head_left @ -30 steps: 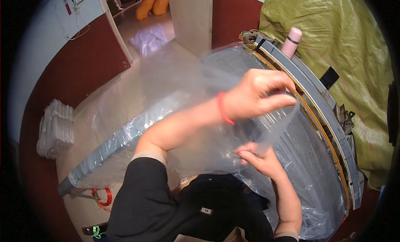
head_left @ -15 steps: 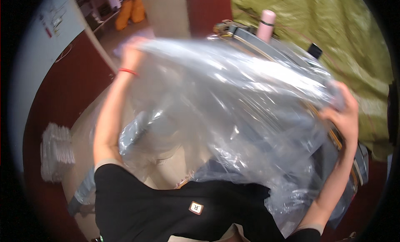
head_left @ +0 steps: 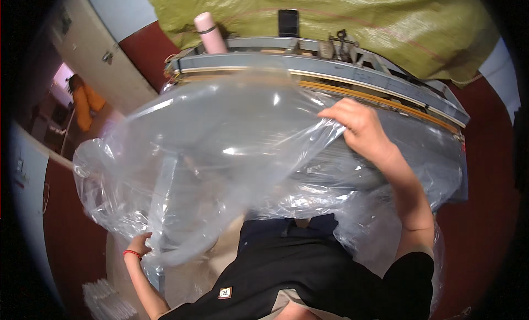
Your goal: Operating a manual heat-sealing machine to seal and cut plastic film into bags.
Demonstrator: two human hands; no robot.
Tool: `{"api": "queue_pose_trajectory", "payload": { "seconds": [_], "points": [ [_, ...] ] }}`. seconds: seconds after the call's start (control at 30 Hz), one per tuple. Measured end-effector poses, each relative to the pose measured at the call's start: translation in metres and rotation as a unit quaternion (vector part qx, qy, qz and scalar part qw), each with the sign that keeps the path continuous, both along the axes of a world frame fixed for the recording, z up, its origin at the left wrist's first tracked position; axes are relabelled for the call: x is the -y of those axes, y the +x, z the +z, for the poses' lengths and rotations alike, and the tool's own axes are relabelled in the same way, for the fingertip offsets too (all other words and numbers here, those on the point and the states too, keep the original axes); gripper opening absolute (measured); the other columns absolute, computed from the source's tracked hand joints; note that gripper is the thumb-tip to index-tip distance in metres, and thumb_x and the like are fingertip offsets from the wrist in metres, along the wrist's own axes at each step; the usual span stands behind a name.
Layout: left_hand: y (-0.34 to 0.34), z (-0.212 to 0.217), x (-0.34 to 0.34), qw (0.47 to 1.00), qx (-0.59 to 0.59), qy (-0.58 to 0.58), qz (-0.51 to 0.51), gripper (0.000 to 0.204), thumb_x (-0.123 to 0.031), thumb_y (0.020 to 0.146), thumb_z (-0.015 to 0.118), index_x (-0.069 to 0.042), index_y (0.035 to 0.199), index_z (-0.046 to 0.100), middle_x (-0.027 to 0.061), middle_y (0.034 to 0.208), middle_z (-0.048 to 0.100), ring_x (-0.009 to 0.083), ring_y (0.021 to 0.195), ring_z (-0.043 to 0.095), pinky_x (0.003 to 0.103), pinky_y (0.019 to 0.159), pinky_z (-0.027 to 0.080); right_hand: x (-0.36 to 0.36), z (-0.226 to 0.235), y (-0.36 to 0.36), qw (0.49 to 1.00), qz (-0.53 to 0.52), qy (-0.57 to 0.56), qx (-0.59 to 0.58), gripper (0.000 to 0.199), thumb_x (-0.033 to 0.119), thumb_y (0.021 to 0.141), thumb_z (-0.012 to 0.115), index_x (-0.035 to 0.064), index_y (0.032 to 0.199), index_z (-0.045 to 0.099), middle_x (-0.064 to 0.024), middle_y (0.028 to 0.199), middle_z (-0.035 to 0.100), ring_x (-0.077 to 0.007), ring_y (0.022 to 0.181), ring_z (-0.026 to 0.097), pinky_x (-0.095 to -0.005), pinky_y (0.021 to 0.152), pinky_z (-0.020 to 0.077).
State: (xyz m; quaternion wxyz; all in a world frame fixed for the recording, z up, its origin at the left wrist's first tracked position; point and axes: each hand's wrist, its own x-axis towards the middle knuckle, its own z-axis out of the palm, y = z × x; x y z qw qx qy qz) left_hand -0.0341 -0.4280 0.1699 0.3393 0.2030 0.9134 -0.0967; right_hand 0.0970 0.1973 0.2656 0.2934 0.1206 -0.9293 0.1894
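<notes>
The clear plastic bag (head_left: 220, 154) billows across the grey tabletop (head_left: 330, 80) before you. Your left hand (head_left: 140, 245) grips its lower edge down low; your right hand (head_left: 361, 127) pinches the upper edge, raised, so the sheet stretches open between them. A pink bottle (head_left: 209, 33) stands behind.

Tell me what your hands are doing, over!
Left hand grips the low edge of the clear plastic bag. Right hand pinches its upper edge. Bag spread over the grey machine. Nothing blocking.
</notes>
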Motion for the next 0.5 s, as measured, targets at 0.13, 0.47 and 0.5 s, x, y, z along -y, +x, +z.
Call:
{"api": "queue_pose_trajectory", "payload": {
  "seconds": [0.13, 0.47, 0.5],
  "points": [
    [-0.013, 0.075, -0.151, 0.866, -0.251, 0.43, -0.041, 0.012, 0.002, 0.073, 0.051, 0.002, 0.083, 0.058, 0.0144, 0.067, 0.056, 0.0219, 0.06, 0.055, 0.03, 0.058, 0.043, 0.0, -0.01, 0.038, 1.0, 0.008, 0.02, -0.008, 0.038, -0.012, 0.053, 0.047, 0.0037, 0.086, 0.058, -0.0088, 0.076, 0.056, -0.0251, 0.072, 0.054, -0.0326, 0.057, 0.0448],
    [-0.021, 0.053, -0.537, 0.789, -0.109, 0.505, -0.333, 0.058, -0.026, 0.073, 0.064, -0.001, 0.119, 0.039, 0.0136, 0.112, 0.048, 0.023, 0.096, 0.048, 0.031, 0.083, 0.038, 0.009, -0.048, 0.137, 0.983, -0.059, 0.148, 0.089, 0.024, 0.007, 0.061, 0.053, 0.0056, 0.085, 0.056, -0.0022, 0.069, 0.05, -0.0152, 0.071, 0.051, -0.0255, 0.052, 0.0461],
    [-0.016, 0.039, -0.559, 0.802, -0.004, 0.506, -0.319, 0.053, -0.025, 0.073, 0.065, -0.001, 0.115, 0.043, 0.0108, 0.103, 0.055, 0.0182, 0.085, 0.054, 0.027, 0.073, 0.043, 0.007, -0.052, 0.145, 0.982, -0.065, 0.143, 0.109, 0.026, 0.009, 0.059, 0.055, 0.0056, 0.084, 0.056, -0.0022, 0.068, 0.049, -0.0155, 0.071, 0.051, -0.0249, 0.052, 0.0461]
  ]
}}
